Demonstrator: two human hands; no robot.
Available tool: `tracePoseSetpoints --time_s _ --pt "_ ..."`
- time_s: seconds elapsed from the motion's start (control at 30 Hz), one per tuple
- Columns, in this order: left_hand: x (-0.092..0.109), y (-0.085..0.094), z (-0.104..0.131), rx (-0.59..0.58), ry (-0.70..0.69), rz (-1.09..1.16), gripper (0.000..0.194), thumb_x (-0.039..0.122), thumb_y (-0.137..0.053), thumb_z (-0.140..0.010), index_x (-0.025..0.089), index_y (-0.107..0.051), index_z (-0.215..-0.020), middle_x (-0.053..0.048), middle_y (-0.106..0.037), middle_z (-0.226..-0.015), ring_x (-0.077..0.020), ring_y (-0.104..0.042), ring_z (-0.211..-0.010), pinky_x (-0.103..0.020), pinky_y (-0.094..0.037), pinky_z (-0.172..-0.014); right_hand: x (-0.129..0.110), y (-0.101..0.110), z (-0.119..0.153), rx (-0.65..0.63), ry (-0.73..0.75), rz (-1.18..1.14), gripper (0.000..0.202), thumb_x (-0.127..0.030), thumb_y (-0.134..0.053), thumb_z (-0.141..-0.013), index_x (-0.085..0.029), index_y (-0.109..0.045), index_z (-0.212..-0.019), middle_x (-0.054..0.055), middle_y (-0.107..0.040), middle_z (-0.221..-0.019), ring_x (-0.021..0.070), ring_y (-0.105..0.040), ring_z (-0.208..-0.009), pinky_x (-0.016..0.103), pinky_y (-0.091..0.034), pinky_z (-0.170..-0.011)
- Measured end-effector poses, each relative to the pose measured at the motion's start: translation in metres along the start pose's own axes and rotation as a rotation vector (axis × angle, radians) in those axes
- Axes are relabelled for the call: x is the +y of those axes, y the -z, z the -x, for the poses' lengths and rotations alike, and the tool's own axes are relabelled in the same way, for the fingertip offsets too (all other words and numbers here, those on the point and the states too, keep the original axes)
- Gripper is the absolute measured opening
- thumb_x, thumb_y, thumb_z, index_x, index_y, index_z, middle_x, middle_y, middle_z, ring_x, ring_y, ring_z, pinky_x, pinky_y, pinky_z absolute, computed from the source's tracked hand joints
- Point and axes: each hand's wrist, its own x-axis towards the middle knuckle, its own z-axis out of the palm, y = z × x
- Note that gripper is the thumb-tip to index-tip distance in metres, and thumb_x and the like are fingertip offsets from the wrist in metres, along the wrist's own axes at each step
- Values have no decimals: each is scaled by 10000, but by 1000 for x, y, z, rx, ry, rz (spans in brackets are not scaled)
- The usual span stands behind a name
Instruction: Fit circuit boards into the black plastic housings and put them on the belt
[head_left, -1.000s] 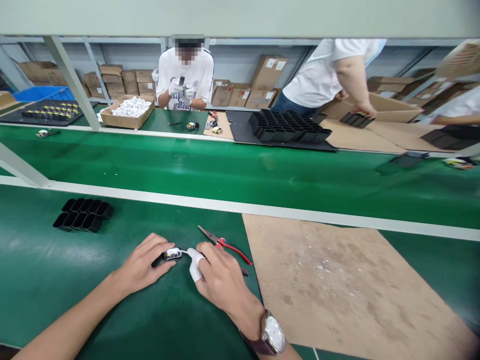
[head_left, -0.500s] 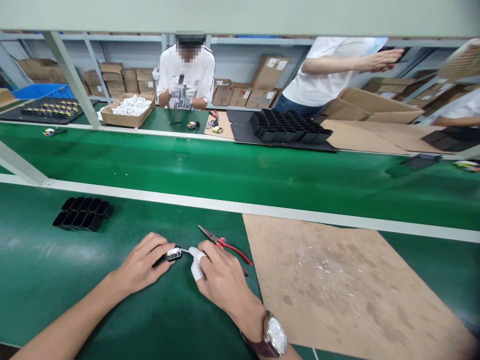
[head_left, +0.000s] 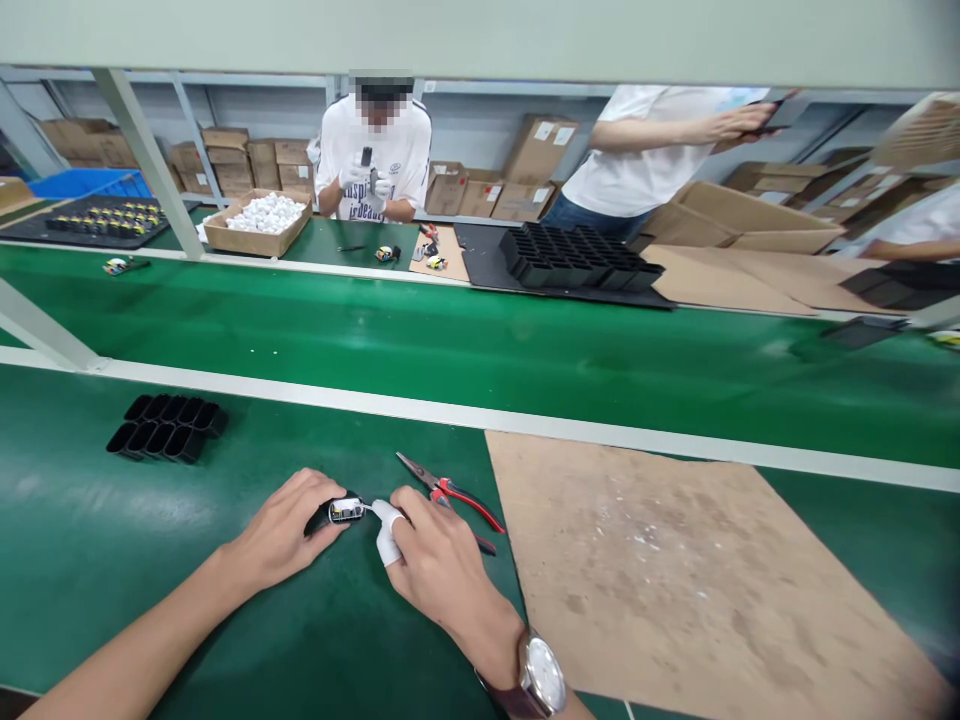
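Note:
My left hand (head_left: pixel 292 525) is closed around a small black plastic housing (head_left: pixel 319 517). Its open end faces right, and a circuit board (head_left: pixel 346 511) with a white part shows inside. White covers sit on the thumb and index finger of my right hand (head_left: pixel 431 550). Those fingers pinch a thin pale wire-like piece (head_left: pixel 368 508) at the housing's open end; whether it is a wire or a tool tip I cannot tell. Red-handled long-nose pliers (head_left: pixel 450 490) lie just beyond my right hand, partly covered by it.
Several black housings (head_left: pixel 165 428) stand grouped at left. A cardboard sheet (head_left: pixel 675 570) covers the bench at right. Beyond a white rail (head_left: pixel 420 410) runs a green belt (head_left: pixel 390 330). Across it a co-worker (head_left: pixel 375 160) in white gloves handles a dark part, beside a box of white pieces (head_left: pixel 259 225).
My left hand has shifted its hold, so more of the black housing and board shows. My right hand has moved slightly left. Small items on the belt have moved right.

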Motion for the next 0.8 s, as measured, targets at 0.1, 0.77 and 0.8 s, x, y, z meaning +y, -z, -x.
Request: tracePoseSetpoints --time_s 0.1,0.77,0.8 --pt "2 1 -1 -10 -23 -21 265 200 -624 -1048 261 -546 -1293 -66 -693 -1143 -237 -643 -1082 -390 -557 -931 1 0 -1 -13 -12 12 173 -45 -529 -834 -204 -585 -799 67 -612 -914 182 -553 -699 350 -378 -586" --pt "-2 3 -2 -30 -39 -65 298 181 -606 -1044 227 -586 -1338 -100 -648 -1179 -237 -631 -1063 -370 -553 -918 2 -14 1 -111 -137 9 290 24 -593 -827 -155 -667 -1043 95 -649 -979 272 -616 -910 415 -552 -824" --pt "-2 3 -2 -36 -31 -57 290 186 -603 -1046 233 -584 -1331 -95 -651 -1181 -235 -634 -1068 -369 -553 -923 1 -14 0 -69 -130 -55 288 -3 -574 -892 -147 -658 -1127 102 -652 -1017 265 -614 -926 411 -553 -831"
